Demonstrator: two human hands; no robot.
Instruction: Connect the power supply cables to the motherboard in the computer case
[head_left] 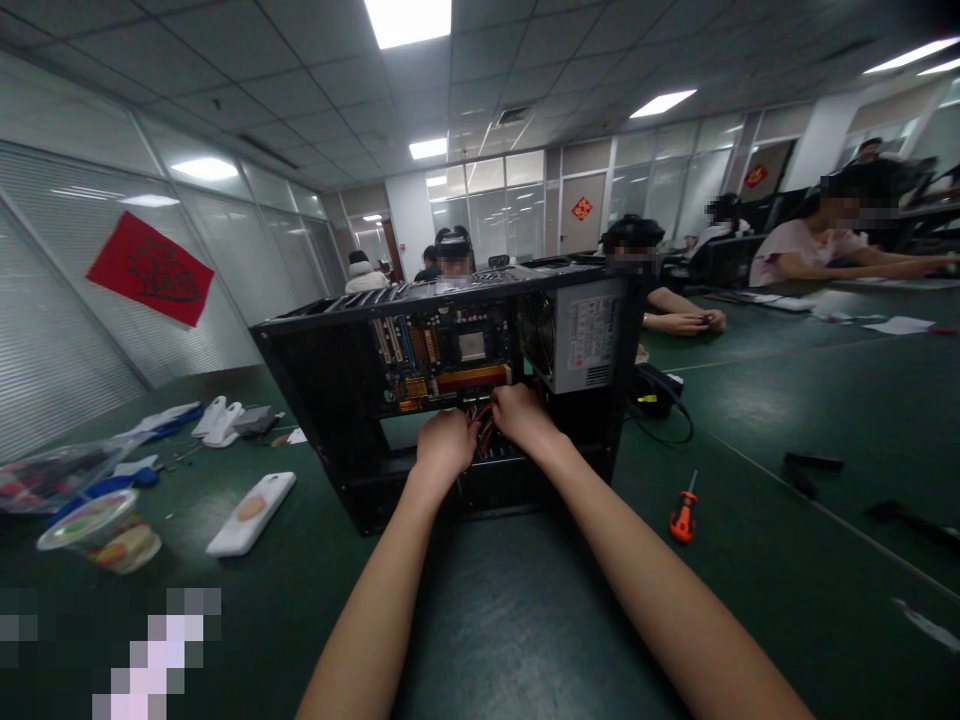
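A black computer case stands on the green table with its side open towards me. Inside it are a motherboard and, at the upper right, a silver power supply. Both my hands reach into the lower middle of the case. Closed fingers of my left hand grip the thin coloured cables. Just to the right and slightly higher, my right hand is also closed on these cables, below the motherboard's edge. My fingertips are partly hidden.
An orange screwdriver lies right of the case, near a black cable and black strips. On the left are a white phone, a plastic cup and a plastic bag. Other people sit around the table.
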